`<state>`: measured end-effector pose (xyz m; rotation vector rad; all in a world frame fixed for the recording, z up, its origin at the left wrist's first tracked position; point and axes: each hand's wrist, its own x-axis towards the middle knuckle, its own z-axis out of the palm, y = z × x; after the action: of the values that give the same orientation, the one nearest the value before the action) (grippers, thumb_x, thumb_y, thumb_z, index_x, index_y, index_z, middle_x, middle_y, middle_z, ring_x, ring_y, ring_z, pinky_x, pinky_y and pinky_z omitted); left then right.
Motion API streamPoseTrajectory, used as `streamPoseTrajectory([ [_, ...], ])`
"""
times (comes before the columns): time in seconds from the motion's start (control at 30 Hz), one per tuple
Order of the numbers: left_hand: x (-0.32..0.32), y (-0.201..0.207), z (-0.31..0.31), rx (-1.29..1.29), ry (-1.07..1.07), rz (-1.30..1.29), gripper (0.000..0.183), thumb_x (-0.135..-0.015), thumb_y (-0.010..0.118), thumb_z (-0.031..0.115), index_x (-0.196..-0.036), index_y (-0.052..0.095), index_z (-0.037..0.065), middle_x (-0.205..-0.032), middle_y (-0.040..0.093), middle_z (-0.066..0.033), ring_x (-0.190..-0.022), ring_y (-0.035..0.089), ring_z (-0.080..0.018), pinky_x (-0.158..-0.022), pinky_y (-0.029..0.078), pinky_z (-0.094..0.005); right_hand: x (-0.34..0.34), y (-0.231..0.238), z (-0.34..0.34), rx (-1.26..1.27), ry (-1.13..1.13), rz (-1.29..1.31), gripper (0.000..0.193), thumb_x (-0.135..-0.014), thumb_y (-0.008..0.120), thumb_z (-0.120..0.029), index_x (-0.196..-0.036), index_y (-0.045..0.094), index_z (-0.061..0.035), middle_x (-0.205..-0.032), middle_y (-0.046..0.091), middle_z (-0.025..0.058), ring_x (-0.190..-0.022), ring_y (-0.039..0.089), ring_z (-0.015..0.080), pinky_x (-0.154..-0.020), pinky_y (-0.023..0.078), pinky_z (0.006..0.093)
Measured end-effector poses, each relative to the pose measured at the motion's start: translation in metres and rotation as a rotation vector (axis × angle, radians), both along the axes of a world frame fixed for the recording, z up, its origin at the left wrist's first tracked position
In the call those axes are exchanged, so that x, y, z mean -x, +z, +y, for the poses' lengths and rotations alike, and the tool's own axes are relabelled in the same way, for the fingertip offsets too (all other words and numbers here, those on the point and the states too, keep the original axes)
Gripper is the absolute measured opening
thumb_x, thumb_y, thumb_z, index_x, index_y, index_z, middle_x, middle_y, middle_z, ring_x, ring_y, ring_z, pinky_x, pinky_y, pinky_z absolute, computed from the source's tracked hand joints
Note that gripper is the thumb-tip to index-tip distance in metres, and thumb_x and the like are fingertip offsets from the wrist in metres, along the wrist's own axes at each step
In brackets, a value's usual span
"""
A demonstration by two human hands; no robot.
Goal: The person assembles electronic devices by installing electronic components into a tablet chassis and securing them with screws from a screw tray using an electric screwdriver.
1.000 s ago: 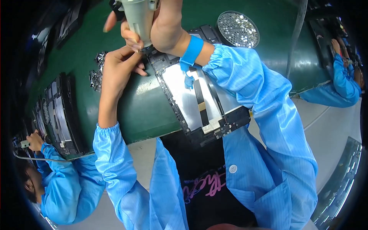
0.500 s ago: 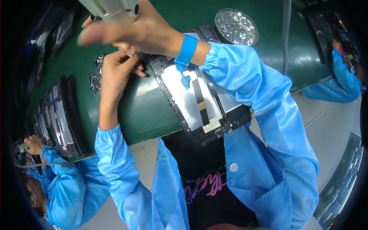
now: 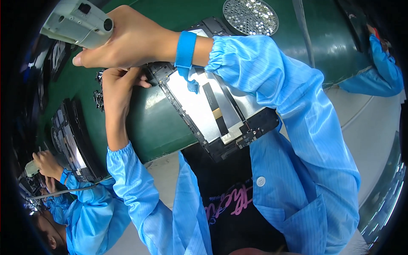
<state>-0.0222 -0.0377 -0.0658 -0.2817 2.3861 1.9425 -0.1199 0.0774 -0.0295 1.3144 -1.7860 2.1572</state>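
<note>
My right hand [image 3: 131, 38], with a blue wrist strap [image 3: 185, 49] at its wrist, is closed round a boxy pale grey power screwdriver [image 3: 78, 24]; its tip is hidden. Just below it, my left hand [image 3: 119, 87] has thumb and forefinger drawn together, the other fingers curled near the tablet's upper left corner. Whatever those fingertips hold is covered by my right hand. An opened tablet [image 3: 197, 119] with silver panels and a black ribbon strip lies slanted under my right forearm, its near end over the table edge.
A round dish [image 3: 250, 17] of small shiny parts stands beyond the tablet. Small dark metal parts [image 3: 98, 91] lie left of my left hand. More opened tablets [image 3: 70, 142] rest farther left, beside a co-worker [image 3: 93, 212]. A grey cable [image 3: 302, 32] crosses the green table [image 3: 165, 123] at right.
My right hand and the screwdriver have shifted left and down in view, showing more of the screwdriver. My left hand stays beneath. The tablet and dish also appear slightly farther left.
</note>
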Motion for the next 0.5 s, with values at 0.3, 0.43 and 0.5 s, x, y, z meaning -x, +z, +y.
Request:
streamPoseTrajectory([
  [0.3, 0.0007, 0.0022, -0.0025, 0.007, 0.001, -0.036, 0.02, -0.094, 0.061, 0.008, -0.088, 0.065, -0.01, -0.072, 0.066, -0.0113, -0.058, 0.066, -0.0166, -0.057, 0.052, -0.0247, 0.0016, -0.0017, -0.0035, -0.062, -0.137, 0.004, 0.032, -0.074, 0.073, -0.036, -0.075, 0.071, -0.005, -0.065, 0.067, 0.01, -0.062, 0.067, 0.0241, -0.063, 0.053, 0.0329],
  [0.43, -0.0033, 0.0015, -0.0033, 0.012, 0.0, -0.037, 0.022, -0.096, 0.06, 0.01, -0.089, 0.065, -0.01, -0.073, 0.066, -0.0109, -0.059, 0.066, -0.0166, -0.057, 0.053, -0.0245, -0.0033, 0.0, 0.0047, -0.047, -0.026, -0.176, 0.03, -0.075, 0.074, -0.034, -0.078, 0.071, -0.0043, -0.066, 0.068, 0.0101, -0.064, 0.068, 0.0226, -0.064, 0.053, 0.0328],
  [0.5, -0.0064, 0.0047, -0.0006, 0.038, -0.019, -0.046, 0.028, -0.101, 0.058, 0.019, -0.093, 0.064, -0.007, -0.075, 0.065, -0.0085, -0.061, 0.063, -0.0141, -0.058, 0.05, -0.0242, -0.0079, 0.0041, 0.0019, 0.131, -0.046, -0.14, 0.029, -0.077, 0.074, -0.032, -0.079, 0.069, -0.0037, -0.068, 0.068, 0.0097, -0.064, 0.068, 0.0223, -0.064, 0.053, 0.0328],
])
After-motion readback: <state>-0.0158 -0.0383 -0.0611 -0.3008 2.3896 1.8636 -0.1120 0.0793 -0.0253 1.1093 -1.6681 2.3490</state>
